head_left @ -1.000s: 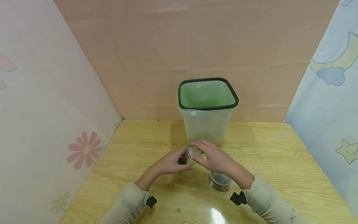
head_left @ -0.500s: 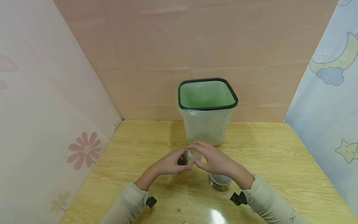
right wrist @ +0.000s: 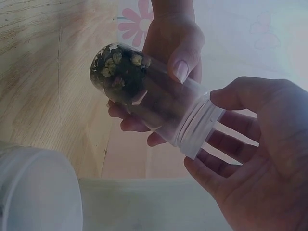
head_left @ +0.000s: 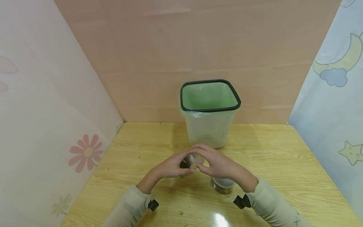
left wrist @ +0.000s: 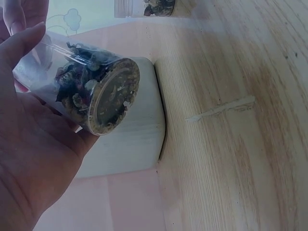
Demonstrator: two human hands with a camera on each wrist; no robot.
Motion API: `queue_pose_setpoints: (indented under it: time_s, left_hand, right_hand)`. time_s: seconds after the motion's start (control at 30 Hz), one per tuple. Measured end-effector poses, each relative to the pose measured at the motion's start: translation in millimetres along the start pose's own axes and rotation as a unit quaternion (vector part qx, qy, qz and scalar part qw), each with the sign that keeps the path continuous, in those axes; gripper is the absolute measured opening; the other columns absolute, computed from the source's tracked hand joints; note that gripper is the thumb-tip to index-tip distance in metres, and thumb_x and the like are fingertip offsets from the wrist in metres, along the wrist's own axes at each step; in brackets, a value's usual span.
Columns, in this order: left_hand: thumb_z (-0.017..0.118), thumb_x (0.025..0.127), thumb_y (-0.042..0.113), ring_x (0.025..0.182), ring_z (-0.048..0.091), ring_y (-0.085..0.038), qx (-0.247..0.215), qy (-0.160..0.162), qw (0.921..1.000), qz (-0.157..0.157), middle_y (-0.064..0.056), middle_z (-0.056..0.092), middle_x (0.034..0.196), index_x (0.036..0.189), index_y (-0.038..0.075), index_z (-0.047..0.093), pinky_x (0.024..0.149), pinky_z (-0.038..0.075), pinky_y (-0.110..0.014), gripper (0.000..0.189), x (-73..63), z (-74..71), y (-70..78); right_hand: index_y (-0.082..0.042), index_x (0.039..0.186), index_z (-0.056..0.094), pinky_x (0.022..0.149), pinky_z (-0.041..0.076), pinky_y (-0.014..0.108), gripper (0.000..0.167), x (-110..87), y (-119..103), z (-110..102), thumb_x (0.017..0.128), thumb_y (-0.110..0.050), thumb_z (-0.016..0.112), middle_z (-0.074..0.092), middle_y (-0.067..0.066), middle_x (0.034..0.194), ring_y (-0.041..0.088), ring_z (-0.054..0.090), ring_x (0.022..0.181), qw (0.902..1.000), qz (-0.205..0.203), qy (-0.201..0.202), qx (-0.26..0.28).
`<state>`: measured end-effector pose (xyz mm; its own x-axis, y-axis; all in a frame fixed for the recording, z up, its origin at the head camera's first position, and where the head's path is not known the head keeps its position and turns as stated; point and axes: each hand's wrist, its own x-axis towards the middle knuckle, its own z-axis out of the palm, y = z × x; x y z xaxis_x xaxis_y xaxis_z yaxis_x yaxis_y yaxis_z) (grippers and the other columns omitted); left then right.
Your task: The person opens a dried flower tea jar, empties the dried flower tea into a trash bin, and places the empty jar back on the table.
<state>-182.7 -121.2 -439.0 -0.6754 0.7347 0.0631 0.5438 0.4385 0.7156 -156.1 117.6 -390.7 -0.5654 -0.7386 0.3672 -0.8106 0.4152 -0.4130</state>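
Note:
A clear jar (right wrist: 159, 101) with dried flowers and leaves at its base end is tilted above the table. My left hand (head_left: 170, 165) grips it around the side, with the thumb along the wall. At the other end, my right hand (head_left: 219, 162) has its thumb and fingers curled around the translucent lid (right wrist: 198, 132). The jar's round base (left wrist: 115, 96) shows flower bits in the left wrist view. Just below my right hand, a second jar (head_left: 223, 186) with a whitish lid (right wrist: 45, 192) stands on the table.
Behind the hands stands a pale bin (head_left: 208, 129) with a green liner and black rim. A thin pale strip (left wrist: 221, 108) lies on the wooden table (head_left: 263, 151). Small crumbs (head_left: 181, 212) dot the near part. Papered walls enclose the back and sides.
My right hand's fingers and thumb have shifted slightly toward me and to the left around the lid. My left hand and the jar stay nearly in place.

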Motion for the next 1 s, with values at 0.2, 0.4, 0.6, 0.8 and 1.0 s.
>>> queue_pose_setpoints:
  time_s: [0.2, 0.4, 0.6, 0.8, 1.0]
  left_hand:
    - [0.066, 0.097, 0.044, 0.1, 0.065, -0.012, -0.01, -0.004, 0.9999, 0.003, -0.002, 0.068, 0.11, 0.151, 0.023, 0.041, 0.089, 0.055, -0.032, 0.063, -1.2, 0.0, 0.9]
    - [0.065, 0.098, 0.044, 0.101, 0.064, -0.011, -0.012, -0.005, 0.9999, 0.0, -0.004, 0.068, 0.112, 0.15, 0.021, 0.042, 0.088, 0.054, -0.031, 0.061, -1.5, -0.2, 1.1]
    - [0.066, 0.097, 0.045, 0.095, 0.063, -0.007, -0.014, 0.003, 0.9999, -0.005, -0.006, 0.069, 0.11, 0.135, 0.02, 0.051, 0.083, 0.054, -0.028, 0.048, 0.6, 0.7, -0.9]
    - [0.071, 0.095, 0.043, 0.078, 0.061, -0.009, -0.03, 0.018, 0.999, -0.027, 0.008, 0.065, 0.096, 0.128, 0.025, 0.055, 0.07, 0.054, -0.027, 0.041, 3.3, 2.2, -2.3]
    - [0.073, 0.094, 0.04, 0.077, 0.058, -0.01, -0.023, 0.027, 0.999, -0.027, 0.006, 0.064, 0.094, 0.125, 0.026, 0.056, 0.067, 0.052, -0.025, 0.038, 4.9, 2.6, -3.0]
  right_hand:
    - [-0.008, 0.133, 0.06, 0.098, 0.051, 0.04, 0.043, -0.5, 0.8, 0.4, 0.092, -0.006, 0.071, 0.056, 0.006, 0.136, 0.021, 0.056, 0.123, 0.9997, -0.023, 0.004, -0.002]
    - [-0.006, 0.136, 0.057, 0.099, 0.051, 0.041, 0.047, -0.3, 1.2, 0.7, 0.091, -0.006, 0.073, 0.055, 0.006, 0.136, 0.021, 0.056, 0.123, 0.9996, -0.028, 0.011, 0.001]
    - [-0.006, 0.138, 0.055, 0.1, 0.05, 0.044, 0.05, 1.4, 0.9, 0.1, 0.094, -0.019, 0.074, 0.057, 0.006, 0.135, 0.023, 0.058, 0.123, 0.9994, 0.027, 0.02, -0.011]
    - [-0.008, 0.137, 0.058, 0.099, 0.052, 0.044, 0.049, 2.0, 0.0, -0.8, 0.096, -0.031, 0.071, 0.06, 0.006, 0.131, 0.022, 0.06, 0.12, 0.9958, 0.085, 0.028, -0.018]
    - [-0.008, 0.135, 0.059, 0.096, 0.053, 0.042, 0.047, 2.7, 0.5, 0.0, 0.097, -0.032, 0.071, 0.062, 0.005, 0.128, 0.022, 0.062, 0.116, 0.995, 0.094, 0.028, -0.021]
